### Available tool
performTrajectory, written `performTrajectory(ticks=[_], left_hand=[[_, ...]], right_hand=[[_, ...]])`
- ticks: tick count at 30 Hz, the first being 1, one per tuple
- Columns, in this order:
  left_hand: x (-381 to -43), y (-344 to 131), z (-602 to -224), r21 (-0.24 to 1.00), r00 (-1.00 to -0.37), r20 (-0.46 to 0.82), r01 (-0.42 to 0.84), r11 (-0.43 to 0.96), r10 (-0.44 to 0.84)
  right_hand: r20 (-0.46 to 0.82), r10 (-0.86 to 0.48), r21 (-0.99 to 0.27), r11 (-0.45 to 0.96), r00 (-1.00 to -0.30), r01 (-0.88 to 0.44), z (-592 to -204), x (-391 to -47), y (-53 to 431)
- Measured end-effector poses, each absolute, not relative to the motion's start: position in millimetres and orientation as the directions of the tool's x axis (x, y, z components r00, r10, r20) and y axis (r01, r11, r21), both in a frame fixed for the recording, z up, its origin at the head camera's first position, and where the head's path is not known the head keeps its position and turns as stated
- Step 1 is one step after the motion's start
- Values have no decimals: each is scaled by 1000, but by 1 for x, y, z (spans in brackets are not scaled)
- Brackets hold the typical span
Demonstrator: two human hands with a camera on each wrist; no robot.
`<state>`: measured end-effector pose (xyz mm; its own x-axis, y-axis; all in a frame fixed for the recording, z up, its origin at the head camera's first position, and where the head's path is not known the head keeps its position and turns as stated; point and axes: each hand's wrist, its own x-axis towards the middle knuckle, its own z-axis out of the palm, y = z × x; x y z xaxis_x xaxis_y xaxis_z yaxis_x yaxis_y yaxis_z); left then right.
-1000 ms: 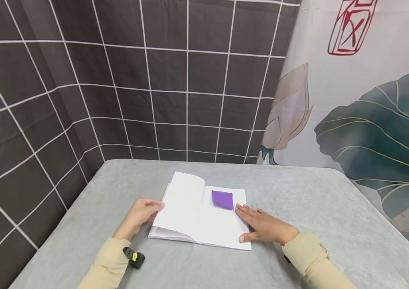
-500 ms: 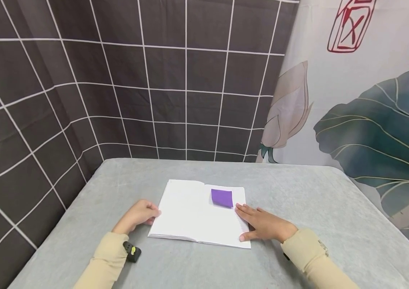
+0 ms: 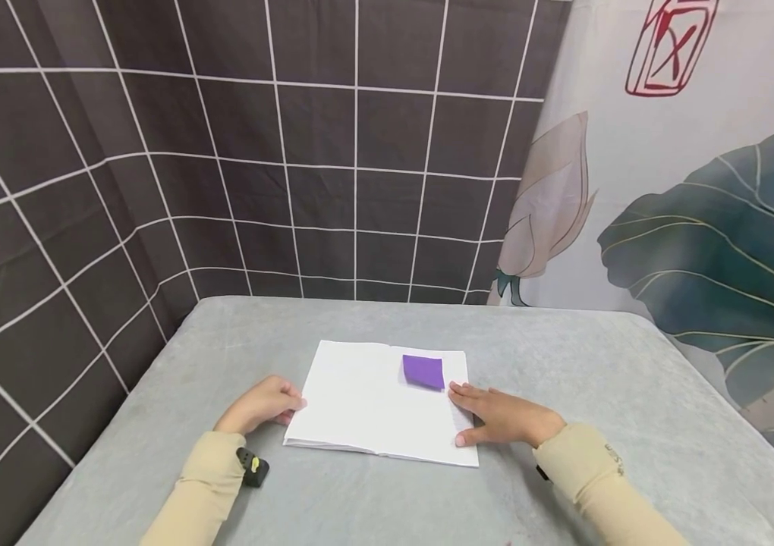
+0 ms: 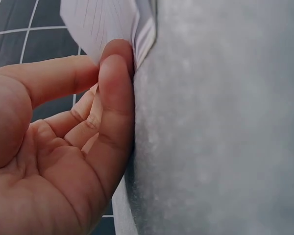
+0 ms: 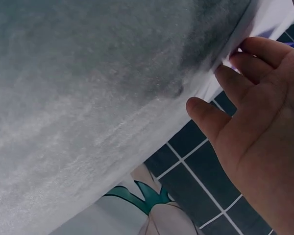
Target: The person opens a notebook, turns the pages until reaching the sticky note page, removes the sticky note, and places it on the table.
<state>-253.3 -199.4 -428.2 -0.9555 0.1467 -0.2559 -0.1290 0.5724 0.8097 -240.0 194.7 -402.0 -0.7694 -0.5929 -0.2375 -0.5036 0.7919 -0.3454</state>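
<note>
A white notebook (image 3: 360,402) lies spread on the table, its two pages almost flat. Near the top of its right page sits a purple sticky note (image 3: 423,372), its lower edge slightly lifted. At the left edge, my left hand (image 3: 265,402) pinches the pages between thumb and fingers. The left wrist view shows the fingertips (image 4: 116,58) right at the corner of the lined pages (image 4: 100,24). My right hand (image 3: 503,415) rests with spread, straight fingers on the right page's outer edge, just below the sticky note.
Grey cloth covers the table (image 3: 564,356) all around the notebook. Behind it hangs a dark curtain (image 3: 319,189) with white grid lines. A pale curtain (image 3: 564,265) with a lotus print hangs at the right. Each sleeve carries a small black device, the left one (image 3: 253,467) plainly visible.
The left page, raised and curved a second ago, has come down flat on the left side. My left hand has shifted slightly down along the edge. The right hand has stayed in place.
</note>
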Motion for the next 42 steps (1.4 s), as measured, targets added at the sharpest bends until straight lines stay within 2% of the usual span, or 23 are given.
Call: performTrajectory(ticks=[5,11,16,21,32,42], left_hand=[[-253,-199,-428,811,-954,-257,-126,571,155],[-254,-199,-429,812,-955,-260,-136,568,144],[-253,-199,-428,812,-955,-262,-141,567,138],[-254,-199,-428,806,-956,-264,-144,574,130],[-253,-199,-430,800,-958,-260,-144,583,121],[-252,-198,-427,794,-959,-264,-155,587,104]], right_hand=[[-220,-574,-340,803,-789,-489,-397,-247,193],[-76,-616,-288,766,-784,-574,-392,-259,184],[-19,-575,-274,789,-818,-549,-394,-267,169],[33,-524,-195,832,-851,-519,-396,-272,150],[68,-484,-99,867,-872,-489,-396,-276,126],[112,-501,-84,856,-858,-511,-405,-283,120]])
